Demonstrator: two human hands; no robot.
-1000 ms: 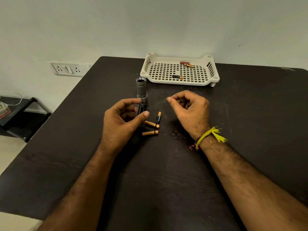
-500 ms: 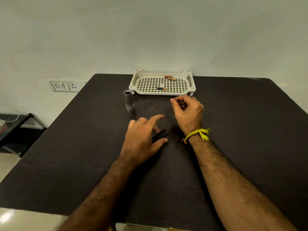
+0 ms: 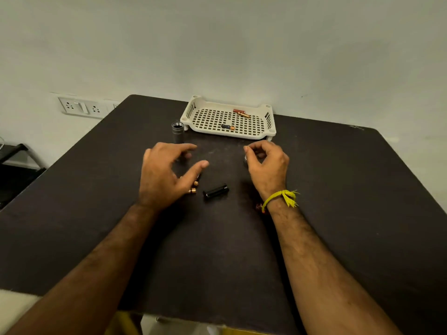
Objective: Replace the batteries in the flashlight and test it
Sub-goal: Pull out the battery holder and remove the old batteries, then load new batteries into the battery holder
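Note:
The grey flashlight body [image 3: 177, 133] stands upright on the dark table [image 3: 338, 189], open end up, just left of the tray. A black battery holder [image 3: 216, 191] lies on its side between my hands, touching neither. My left hand [image 3: 167, 172] hovers open with fingers spread over loose copper-tipped batteries [image 3: 193, 187], which it partly hides. My right hand [image 3: 267, 165] is curled, thumb and fingers pinching a small silver cap [image 3: 245, 158] that is mostly hidden.
A white perforated tray [image 3: 270, 131] sits at the table's far edge by the wall, holding one battery [image 3: 228, 127] in the middle and more batteries [image 3: 241, 113] at its back. A wall socket panel [image 3: 82, 108] is at the left.
My left hand has let go of the black battery holder, which now lies free on the table. That hand has moved left over the loose batteries. The right hand stays curled.

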